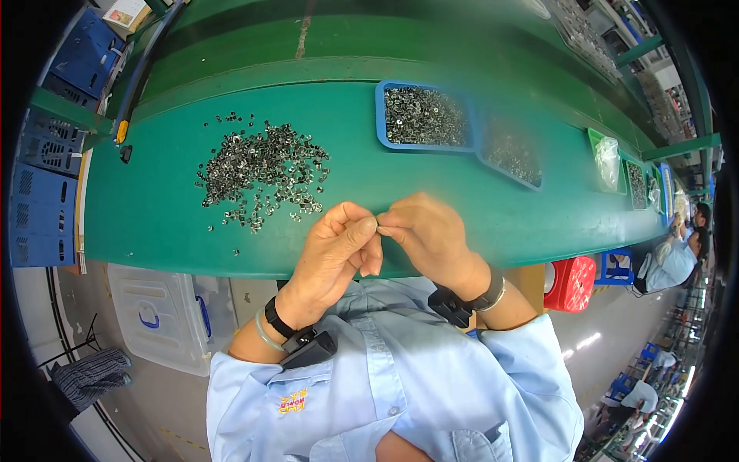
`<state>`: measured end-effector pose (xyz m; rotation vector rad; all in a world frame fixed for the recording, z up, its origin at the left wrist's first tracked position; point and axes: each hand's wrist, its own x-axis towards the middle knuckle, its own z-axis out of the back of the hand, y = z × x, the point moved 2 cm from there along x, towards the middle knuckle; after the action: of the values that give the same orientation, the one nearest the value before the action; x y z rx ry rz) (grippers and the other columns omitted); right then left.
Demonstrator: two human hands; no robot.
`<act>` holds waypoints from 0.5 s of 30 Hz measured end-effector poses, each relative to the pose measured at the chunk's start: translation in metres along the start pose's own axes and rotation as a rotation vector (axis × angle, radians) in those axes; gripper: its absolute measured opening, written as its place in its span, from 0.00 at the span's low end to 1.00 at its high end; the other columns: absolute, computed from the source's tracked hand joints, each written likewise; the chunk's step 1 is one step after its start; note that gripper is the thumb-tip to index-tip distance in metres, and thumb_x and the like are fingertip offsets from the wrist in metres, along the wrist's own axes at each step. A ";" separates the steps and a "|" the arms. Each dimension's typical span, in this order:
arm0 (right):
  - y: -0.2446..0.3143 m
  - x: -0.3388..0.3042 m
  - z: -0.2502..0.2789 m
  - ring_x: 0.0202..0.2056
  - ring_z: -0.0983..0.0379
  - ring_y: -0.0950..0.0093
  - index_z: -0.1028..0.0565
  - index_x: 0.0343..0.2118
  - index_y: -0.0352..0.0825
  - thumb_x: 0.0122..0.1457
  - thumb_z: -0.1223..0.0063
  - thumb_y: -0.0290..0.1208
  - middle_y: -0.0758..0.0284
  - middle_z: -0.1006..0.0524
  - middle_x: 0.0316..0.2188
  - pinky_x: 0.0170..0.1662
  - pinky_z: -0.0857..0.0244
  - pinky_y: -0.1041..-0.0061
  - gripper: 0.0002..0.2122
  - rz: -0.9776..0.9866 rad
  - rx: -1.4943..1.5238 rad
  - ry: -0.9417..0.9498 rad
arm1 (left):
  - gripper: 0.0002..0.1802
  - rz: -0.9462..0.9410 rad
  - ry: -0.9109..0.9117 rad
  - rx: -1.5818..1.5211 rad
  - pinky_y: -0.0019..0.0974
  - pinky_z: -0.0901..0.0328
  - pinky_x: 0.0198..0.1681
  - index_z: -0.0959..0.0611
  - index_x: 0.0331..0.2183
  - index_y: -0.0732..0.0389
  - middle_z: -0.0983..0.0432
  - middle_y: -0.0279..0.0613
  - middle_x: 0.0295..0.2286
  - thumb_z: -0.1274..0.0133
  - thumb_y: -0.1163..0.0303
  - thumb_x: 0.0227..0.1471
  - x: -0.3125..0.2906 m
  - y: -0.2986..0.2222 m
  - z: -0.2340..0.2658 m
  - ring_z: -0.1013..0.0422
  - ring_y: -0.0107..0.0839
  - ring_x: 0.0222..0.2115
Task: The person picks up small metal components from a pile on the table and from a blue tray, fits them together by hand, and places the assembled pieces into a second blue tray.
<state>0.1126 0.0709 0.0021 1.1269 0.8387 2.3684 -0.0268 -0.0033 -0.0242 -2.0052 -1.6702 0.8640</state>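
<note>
My left hand (335, 254) and my right hand (427, 235) meet just above the near edge of the green table, fingertips touching. Both are closed in a pinch, thumb against forefinger. Whatever sits between the fingertips is tiny, dark and mostly hidden, so its kind does not show. Beyond my left hand spreads a loose pile of small shiny metal pieces (262, 165), some scattered around its edges. Past my right hand stands a blue tray (379, 115) filled with similar small pieces, and a second blue tray (508, 182), blurred, adjoins it on the right.
The green table (154, 231) runs across the view. Farther right on it are a green tray holding a clear plastic bag (606, 163) and more trays. A lidded clear box (158, 316) and a red stool (571, 285) stand below. Other people (670, 258) sit at far right.
</note>
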 end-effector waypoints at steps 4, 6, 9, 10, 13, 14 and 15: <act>-0.005 -0.002 0.004 0.27 0.29 0.70 0.26 0.30 0.35 0.45 0.40 0.22 0.68 0.27 0.26 0.28 0.34 0.74 0.08 0.091 -0.052 0.085 | 0.08 0.075 -0.004 0.018 0.26 0.40 0.20 0.26 0.33 0.60 0.27 0.37 0.20 0.51 0.65 0.57 -0.003 0.002 0.006 0.31 0.25 0.19; -0.005 -0.003 0.004 0.27 0.29 0.70 0.26 0.30 0.35 0.45 0.40 0.22 0.68 0.28 0.26 0.27 0.34 0.73 0.08 0.107 -0.054 0.123 | 0.08 0.118 0.007 0.013 0.26 0.39 0.21 0.26 0.33 0.60 0.26 0.37 0.22 0.52 0.65 0.58 -0.004 0.004 0.007 0.30 0.25 0.20; -0.004 0.000 0.003 0.27 0.29 0.70 0.26 0.30 0.35 0.46 0.40 0.22 0.68 0.27 0.26 0.28 0.34 0.73 0.08 0.064 -0.046 0.149 | 0.09 0.093 0.030 0.032 0.26 0.39 0.21 0.27 0.34 0.61 0.26 0.38 0.23 0.53 0.64 0.58 -0.004 0.004 0.012 0.30 0.25 0.21; -0.003 0.001 0.002 0.27 0.29 0.70 0.26 0.30 0.35 0.46 0.40 0.22 0.68 0.27 0.26 0.28 0.34 0.73 0.08 0.064 -0.044 0.153 | 0.10 0.084 0.046 0.044 0.26 0.39 0.22 0.27 0.34 0.61 0.26 0.38 0.24 0.53 0.64 0.58 -0.003 0.004 0.013 0.29 0.25 0.22; -0.004 0.007 -0.001 0.28 0.29 0.69 0.26 0.30 0.34 0.46 0.40 0.21 0.67 0.27 0.27 0.31 0.33 0.73 0.08 -0.008 0.001 0.146 | 0.11 0.090 0.018 -0.020 0.26 0.39 0.22 0.27 0.37 0.61 0.26 0.40 0.25 0.54 0.64 0.59 0.000 0.003 0.013 0.30 0.25 0.21; -0.006 0.011 0.000 0.28 0.29 0.69 0.26 0.30 0.34 0.46 0.40 0.21 0.67 0.27 0.27 0.31 0.33 0.73 0.08 -0.008 -0.001 0.150 | 0.11 0.094 0.004 -0.050 0.26 0.39 0.22 0.28 0.39 0.62 0.26 0.40 0.26 0.54 0.64 0.59 0.000 0.002 0.014 0.30 0.25 0.21; -0.010 0.018 0.003 0.28 0.28 0.68 0.25 0.30 0.34 0.46 0.40 0.21 0.66 0.26 0.27 0.31 0.33 0.73 0.08 -0.010 -0.037 0.144 | 0.11 0.093 0.005 -0.054 0.26 0.39 0.22 0.28 0.39 0.62 0.26 0.40 0.26 0.54 0.64 0.59 -0.001 0.000 0.014 0.30 0.25 0.21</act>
<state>0.1052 0.0900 0.0071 0.9444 0.8421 2.4695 -0.0363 -0.0052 -0.0347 -2.1337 -1.6248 0.8529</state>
